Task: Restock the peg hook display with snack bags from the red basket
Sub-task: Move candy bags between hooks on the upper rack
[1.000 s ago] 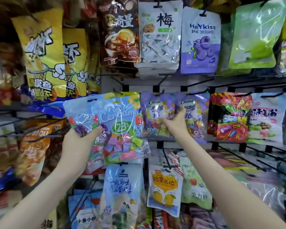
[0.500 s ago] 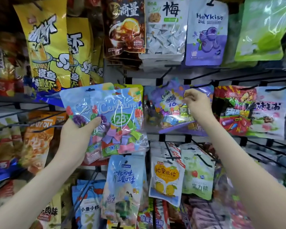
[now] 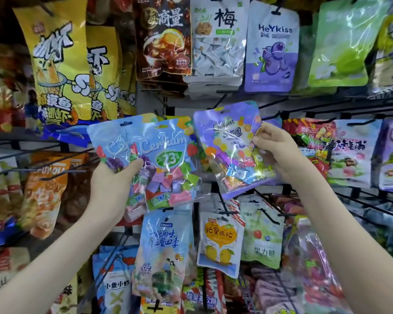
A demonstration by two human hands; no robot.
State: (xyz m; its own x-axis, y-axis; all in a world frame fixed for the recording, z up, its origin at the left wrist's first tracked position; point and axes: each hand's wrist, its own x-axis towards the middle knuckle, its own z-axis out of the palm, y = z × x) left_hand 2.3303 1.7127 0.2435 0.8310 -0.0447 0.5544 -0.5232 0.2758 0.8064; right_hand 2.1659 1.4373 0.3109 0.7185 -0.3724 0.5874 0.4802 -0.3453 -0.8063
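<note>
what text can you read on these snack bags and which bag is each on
"HeYkiss": purple blueberry bag, top row.
"梅": white bag beside it.
"23": blue bag in the left hand.
"果力糖": green bag, lower row.
Lettering on the purple bag in the right hand: too blurred.

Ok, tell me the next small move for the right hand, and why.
Probably level the purple candy bag and bring its top edge up to the peg hook just behind it. The right hand pinches that bag by its right edge, tilted and hanging on nothing, and the left hand is busy gripping the blue Centiam bags, so it seems unable to help.
</note>
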